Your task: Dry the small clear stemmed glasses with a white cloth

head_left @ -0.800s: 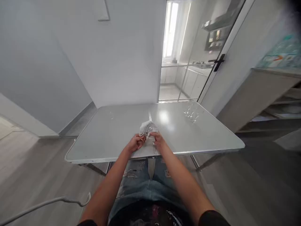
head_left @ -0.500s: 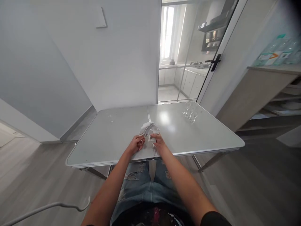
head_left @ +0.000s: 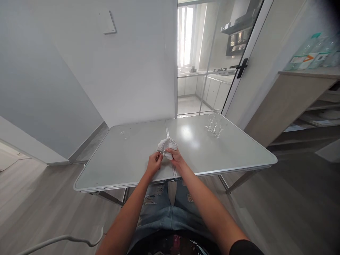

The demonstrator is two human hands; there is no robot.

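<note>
Near the front edge of the grey folding table [head_left: 127, 159], at its centre seam, our left hand [head_left: 154, 163] pinches the clear glass [head_left: 166, 148] while our right hand [head_left: 174, 157] pinches the white cloth [head_left: 162, 143] around it. We should support the glass firmly and rub gently.

Two hands: left hand [head_left: 154, 163], right hand [head_left: 175, 156], both closed around one bundle. One white cloth [head_left: 162, 144] in grip, wrapped about one clear glass [head_left: 167, 145]. Cluster of clear stemmed glasses [head_left: 215, 124] well right of grip and beyond it; exact count unclear. One small clear item [head_left: 123, 132] left of grip and beyond it. One folding table [head_left: 233, 152] under all.
</note>
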